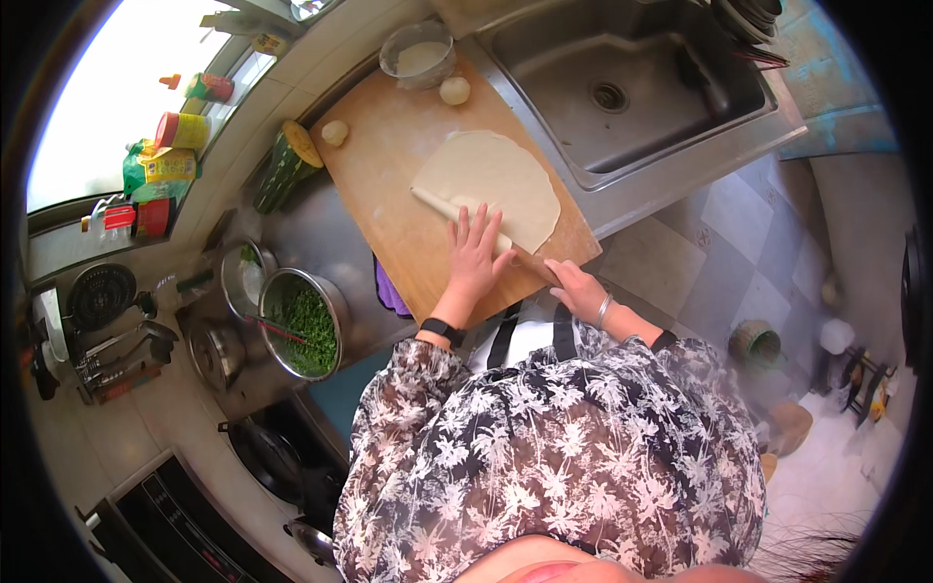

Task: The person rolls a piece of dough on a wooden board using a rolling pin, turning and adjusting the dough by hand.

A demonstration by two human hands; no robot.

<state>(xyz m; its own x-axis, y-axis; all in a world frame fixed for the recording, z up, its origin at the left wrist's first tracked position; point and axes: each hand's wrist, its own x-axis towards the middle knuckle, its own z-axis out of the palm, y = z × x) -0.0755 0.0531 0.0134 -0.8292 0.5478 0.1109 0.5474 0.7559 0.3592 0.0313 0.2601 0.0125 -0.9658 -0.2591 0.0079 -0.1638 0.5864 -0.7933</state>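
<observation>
A wide, thin sheet of dough lies on a wooden board. Its near edge is wrapped around a rolling pin, whose bare wooden end sticks out at the right. My left hand rests palm down with fingers spread on the wrapped part, pressing rather than gripping. Around the bare end of the pin, close to the board's near right edge, my right hand is closed. Two dough balls sit farther back: one ball near the bowl of flour, another at the board's left edge.
Right of the board is a steel sink. Left stand a cut green squash, a steel bowl of chopped greens with chopsticks across it, and another metal bowl. A black wok sits lower left. Part of a purple cloth shows beneath the board.
</observation>
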